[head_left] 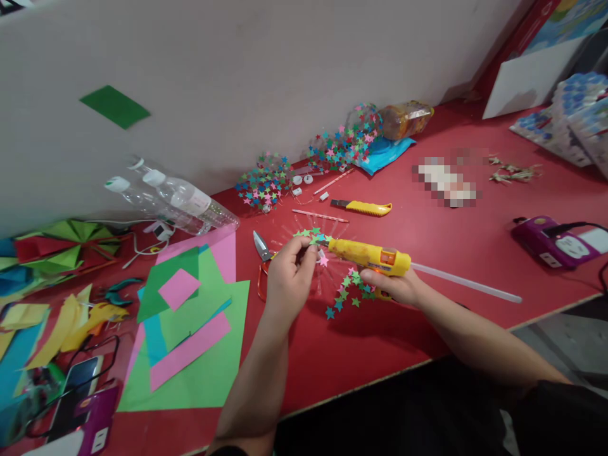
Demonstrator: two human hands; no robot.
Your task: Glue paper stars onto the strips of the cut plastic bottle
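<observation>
My right hand (392, 285) is wrapped around the grip of a yellow hot glue gun (368, 254), whose clear glue stick (470, 285) sticks out at the back. The nozzle points left, right at the fingertips of my left hand (292, 269). Thumb and forefinger there are pinched together; what lies between them is too small to make out. Around and under the hands spreads a clear plastic piece cut into thin strips (327, 278), with small green, blue and pink paper stars (354, 285) at many strip ends.
Scissors (262, 247) lie left of my left hand, and a yellow utility knife (363, 208) lies beyond the glue gun. Star-covered balls (266, 180) stand by the wall. Coloured paper sheets (213, 361) and plastic bottles (185, 196) are at left, a purple power strip (553, 240) at right.
</observation>
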